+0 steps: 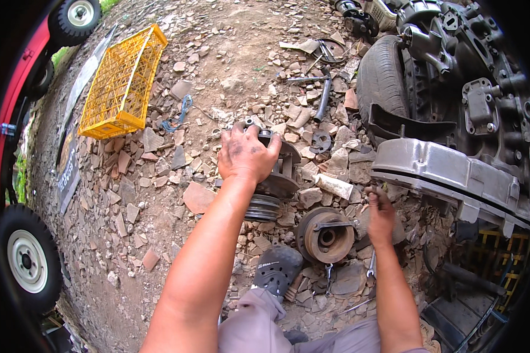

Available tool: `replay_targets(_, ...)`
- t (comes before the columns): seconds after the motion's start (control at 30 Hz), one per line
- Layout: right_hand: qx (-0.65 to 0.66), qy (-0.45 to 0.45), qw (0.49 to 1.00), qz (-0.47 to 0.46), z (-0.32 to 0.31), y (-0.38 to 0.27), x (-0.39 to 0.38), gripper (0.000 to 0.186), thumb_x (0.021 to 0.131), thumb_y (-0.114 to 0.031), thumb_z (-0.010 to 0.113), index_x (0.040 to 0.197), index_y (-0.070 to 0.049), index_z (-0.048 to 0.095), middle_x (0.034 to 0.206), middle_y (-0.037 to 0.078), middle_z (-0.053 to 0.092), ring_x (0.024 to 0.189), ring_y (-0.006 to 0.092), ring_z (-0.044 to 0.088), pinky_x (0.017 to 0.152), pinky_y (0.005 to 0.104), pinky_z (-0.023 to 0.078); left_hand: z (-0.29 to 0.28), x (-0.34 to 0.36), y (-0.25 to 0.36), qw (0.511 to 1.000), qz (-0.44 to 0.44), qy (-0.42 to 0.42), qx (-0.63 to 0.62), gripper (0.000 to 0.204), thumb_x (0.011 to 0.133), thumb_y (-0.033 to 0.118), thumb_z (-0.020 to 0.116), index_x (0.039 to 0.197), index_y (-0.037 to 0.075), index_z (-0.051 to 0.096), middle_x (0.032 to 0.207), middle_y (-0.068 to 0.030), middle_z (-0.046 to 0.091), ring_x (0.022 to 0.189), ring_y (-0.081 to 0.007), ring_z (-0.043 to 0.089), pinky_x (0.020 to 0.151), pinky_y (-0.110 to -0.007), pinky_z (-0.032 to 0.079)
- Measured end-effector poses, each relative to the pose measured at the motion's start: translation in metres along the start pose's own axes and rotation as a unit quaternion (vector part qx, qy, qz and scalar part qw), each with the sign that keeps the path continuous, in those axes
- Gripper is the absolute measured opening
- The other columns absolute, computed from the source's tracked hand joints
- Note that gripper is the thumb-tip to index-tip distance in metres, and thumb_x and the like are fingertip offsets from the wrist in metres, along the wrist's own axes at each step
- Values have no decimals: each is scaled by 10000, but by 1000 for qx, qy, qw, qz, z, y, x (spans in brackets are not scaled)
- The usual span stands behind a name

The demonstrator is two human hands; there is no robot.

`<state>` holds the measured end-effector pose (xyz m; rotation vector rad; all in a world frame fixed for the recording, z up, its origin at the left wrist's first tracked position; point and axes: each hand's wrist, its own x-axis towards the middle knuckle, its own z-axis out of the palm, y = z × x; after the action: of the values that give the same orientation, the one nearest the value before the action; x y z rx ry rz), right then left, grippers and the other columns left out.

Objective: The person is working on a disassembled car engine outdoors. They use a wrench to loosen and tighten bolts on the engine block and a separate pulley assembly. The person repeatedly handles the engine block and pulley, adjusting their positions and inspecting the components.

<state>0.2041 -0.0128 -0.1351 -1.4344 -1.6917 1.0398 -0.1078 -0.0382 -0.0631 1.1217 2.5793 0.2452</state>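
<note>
My left hand (244, 154) is closed over the top of a dark metal machine part (284, 170), its thumb on the right side. The palm hides much of that part. A grooved pulley (261, 208) shows just below it. To the right, my right hand (381, 219) is held with curled fingers above the stony ground; a small dark thing may be at its fingertips, too small to name. Near it stands a round rusty pulley (340, 248) with a wrench (334, 224) lying across it. A white tube (334, 186) lies between the hands.
An engine (453, 159) and a worn tyre (380, 79) fill the right side. More wrenches (370, 266) lie by my shoe (277, 267). Farther off are a long dark-handled tool (323, 99) and a yellow crate (123, 88). A red vehicle (19, 88) stands at far left.
</note>
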Motion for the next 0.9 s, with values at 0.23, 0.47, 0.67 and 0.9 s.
replay_targets(0.23,567,-162,787,179,81,-99,-30,192,1036,-239,374,1102,-145,528,1169,126,630,903,218,653,686,293,496,4,0,1,1000,18,20,-12,535,827,542,543,1125,113,660,1322,-96,504,1246,-290,439,1003,-439,424)
replay_targets(0.47,789,-249,498,261,13,-141,-26,187,1004,-197,402,1069,-85,537,1063,98,634,685,146,618,646,330,452,4,0,-4,1000,7,23,-19,548,828,548,544,1140,110,649,1342,-93,489,1251,-289,433,1002,-439,420)
replay_targets(0.67,607,-312,648,338,-26,-104,-63,187,1016,-229,417,1048,-73,517,898,143,662,725,261,651,694,383,512,3,3,-2,1000,11,9,-24,548,830,535,557,1153,101,648,1387,-104,456,1258,-304,422,1022,-443,395)
replay_targets(0.9,-131,-186,973,47,-63,-80,-63,193,894,-101,538,1029,4,627,892,143,674,862,288,652,798,374,499,5,3,-6,999,30,16,-33,551,827,511,586,1174,86,631,1352,-176,482,1269,-351,404,1039,-445,377)
